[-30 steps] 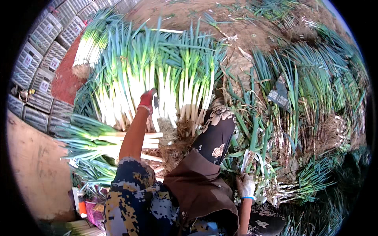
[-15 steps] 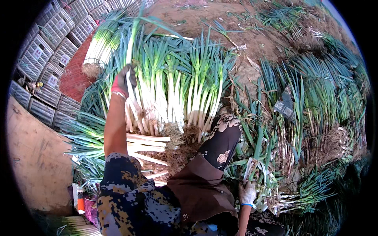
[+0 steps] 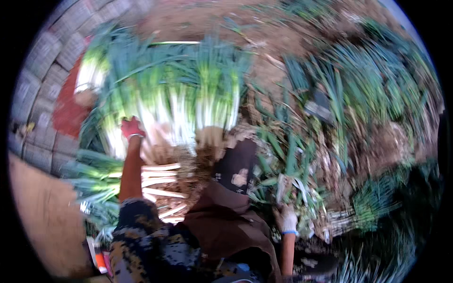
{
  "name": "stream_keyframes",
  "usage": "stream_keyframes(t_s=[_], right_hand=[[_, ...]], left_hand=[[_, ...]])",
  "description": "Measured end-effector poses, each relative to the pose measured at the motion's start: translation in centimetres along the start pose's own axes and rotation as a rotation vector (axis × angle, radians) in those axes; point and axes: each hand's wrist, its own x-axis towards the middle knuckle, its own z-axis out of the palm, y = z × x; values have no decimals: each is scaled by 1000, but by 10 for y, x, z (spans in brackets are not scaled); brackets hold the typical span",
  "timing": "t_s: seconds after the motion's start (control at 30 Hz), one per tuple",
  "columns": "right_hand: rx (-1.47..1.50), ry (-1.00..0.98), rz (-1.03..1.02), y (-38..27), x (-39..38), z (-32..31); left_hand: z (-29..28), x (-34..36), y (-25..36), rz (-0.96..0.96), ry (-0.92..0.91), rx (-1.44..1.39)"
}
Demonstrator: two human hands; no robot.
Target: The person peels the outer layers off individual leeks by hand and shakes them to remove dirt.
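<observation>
My left hand, in a red and dark glove, rests low over the left end of a row of long green onions with white stems and green tops. Its fingers are smeared by motion, so whether they grip a stem does not show. My right hand, in a whitish glove with a blue cuff, is closed around a pale, flat, blade-like thing pointing away from me. Below my left hand, more green onions lie crosswise, their white ends toward my legs.
Grey plastic crates stack up at the far left, near a tied onion bundle on a red board. A wooden panel stands at the left. Untrimmed onions heap up on the right, with loose leaves beside my knee.
The raised onion my left hand held upright no longer stands above the row; that hand has come down and nearer. The whole view has shifted and blurred. My right hand keeps its grip.
</observation>
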Motion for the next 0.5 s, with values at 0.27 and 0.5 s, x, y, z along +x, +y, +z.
stream_keyframes(t_s=[0.27, 0.5], right_hand=[[88, 231, -88, 13, 48, -63], [87, 366, 99, 95, 163, -75]], left_hand=[[-24, -214, 284, 176, -1162, -935], [-9, -355, 392, 301, -1714, -1048]])
